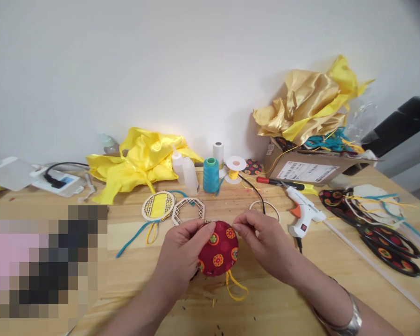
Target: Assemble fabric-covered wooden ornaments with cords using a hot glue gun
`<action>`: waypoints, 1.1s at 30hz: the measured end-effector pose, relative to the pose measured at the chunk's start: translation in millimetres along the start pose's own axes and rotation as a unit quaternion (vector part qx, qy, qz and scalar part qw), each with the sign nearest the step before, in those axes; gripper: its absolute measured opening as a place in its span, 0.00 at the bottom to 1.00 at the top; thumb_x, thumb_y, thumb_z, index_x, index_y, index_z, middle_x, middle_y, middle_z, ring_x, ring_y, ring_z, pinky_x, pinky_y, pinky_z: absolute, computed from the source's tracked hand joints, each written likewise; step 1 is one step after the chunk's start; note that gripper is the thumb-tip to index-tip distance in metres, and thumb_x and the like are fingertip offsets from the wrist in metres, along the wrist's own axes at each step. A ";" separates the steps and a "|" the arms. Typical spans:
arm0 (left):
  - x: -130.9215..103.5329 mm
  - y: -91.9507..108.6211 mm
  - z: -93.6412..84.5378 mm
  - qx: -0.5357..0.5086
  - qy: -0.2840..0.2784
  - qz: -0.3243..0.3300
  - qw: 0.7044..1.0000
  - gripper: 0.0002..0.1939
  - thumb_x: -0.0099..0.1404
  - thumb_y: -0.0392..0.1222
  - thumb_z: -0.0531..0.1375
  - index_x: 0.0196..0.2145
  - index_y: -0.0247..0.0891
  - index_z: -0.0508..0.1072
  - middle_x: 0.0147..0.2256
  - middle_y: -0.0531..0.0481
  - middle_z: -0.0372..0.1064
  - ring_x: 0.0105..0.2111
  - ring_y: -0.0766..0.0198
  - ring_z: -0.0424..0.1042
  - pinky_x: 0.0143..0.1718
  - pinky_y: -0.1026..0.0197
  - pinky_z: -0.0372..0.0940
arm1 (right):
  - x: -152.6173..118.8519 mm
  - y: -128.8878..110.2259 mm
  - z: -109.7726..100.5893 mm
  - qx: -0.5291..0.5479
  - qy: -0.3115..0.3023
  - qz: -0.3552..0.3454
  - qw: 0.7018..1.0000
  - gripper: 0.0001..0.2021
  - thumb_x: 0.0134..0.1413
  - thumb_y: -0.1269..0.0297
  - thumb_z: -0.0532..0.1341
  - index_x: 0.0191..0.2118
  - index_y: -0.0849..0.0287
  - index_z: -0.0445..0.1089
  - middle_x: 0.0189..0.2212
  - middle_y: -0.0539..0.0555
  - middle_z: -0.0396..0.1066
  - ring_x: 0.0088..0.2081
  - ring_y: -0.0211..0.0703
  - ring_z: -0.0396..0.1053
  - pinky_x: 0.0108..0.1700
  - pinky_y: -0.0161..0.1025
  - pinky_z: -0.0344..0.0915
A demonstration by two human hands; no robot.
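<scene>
Left fingers (205, 234) are closed on the top rim of the disc (225, 248), over the desk (273, 308); can't be told if anything's pinched by the right fingers (245, 232). Probably light, soft-faced but stiffish, best gripped by the edge.

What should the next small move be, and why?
Perhaps the right hand should press the edge of the round patterned piece: the left hand grips its upper left, steadying it, and the right hand's fingertips are close beside its upper right rim.
</scene>
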State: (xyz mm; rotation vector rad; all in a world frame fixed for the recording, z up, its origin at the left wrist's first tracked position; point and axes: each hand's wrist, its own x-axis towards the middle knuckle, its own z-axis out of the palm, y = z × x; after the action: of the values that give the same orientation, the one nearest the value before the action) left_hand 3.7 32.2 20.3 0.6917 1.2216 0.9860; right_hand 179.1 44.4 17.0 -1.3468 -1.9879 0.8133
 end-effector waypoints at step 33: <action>4.8 1.8 -1.2 0.060 -0.031 0.044 0.997 0.14 0.54 0.49 0.65 0.33 0.36 0.80 0.27 0.47 0.77 0.27 0.61 0.73 0.33 0.61 0.67 | 9.6 1.0 -3.0 0.273 0.037 0.168 0.946 0.14 0.46 0.54 0.63 0.29 0.62 0.74 0.24 0.53 0.74 0.25 0.37 0.67 0.27 0.35 0.65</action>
State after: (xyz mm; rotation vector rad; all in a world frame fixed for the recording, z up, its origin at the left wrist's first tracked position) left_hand 2.2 37.2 19.5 0.8705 1.2114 0.9628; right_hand 178.9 54.2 19.4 -1.3567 -1.3378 1.3314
